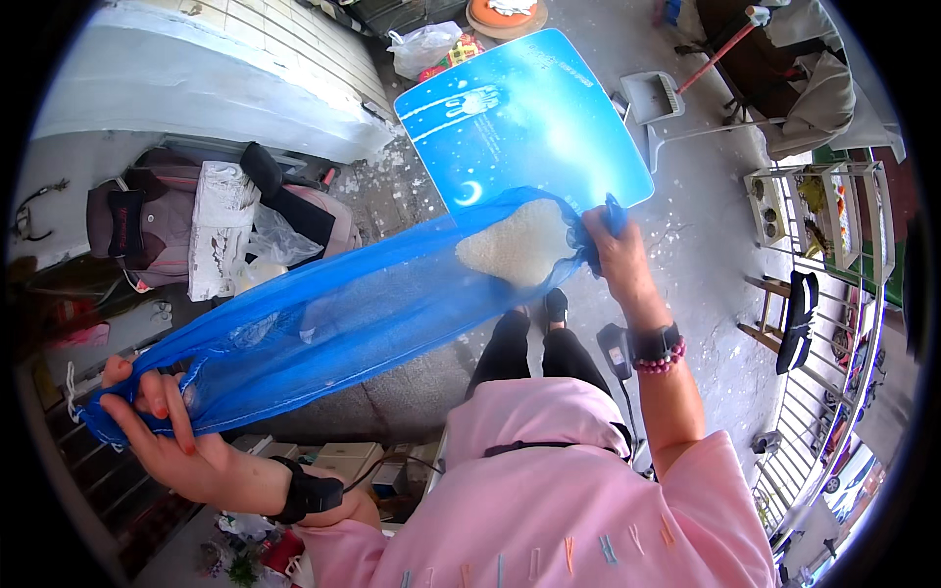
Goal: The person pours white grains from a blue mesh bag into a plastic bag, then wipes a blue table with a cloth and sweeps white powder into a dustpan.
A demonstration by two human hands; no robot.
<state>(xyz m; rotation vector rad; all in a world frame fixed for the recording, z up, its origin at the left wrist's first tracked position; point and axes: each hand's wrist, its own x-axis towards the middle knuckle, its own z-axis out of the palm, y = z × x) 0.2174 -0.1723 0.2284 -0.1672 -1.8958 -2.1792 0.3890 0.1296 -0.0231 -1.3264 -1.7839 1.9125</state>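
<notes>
A long blue mesh bag (pixel 353 309) is stretched between my two hands across the view. Inside it, toward the right end, sits a heap of pale, fine-grained material (pixel 518 246) that looks like grain. My right hand (pixel 614 239) is closed around the bunched end of the bag, just beside that heap. At the far left, my left hand (pixel 154 415) has its fingers hooked in the white-stitched other end, where a white cord hangs. The middle of the bag sags loosely. Beyond the right hand stands a low table (pixel 529 132) with a glossy blue printed top.
A padded grey-pink seat (pixel 162 220) with a white bundle (pixel 220 220) is at left. A white dustpan (pixel 652 97) lies on the floor beyond the table. Racks (pixel 823 213) and a railing (pixel 801 456) line the right. A wooden stool (pixel 768 312) stands by them.
</notes>
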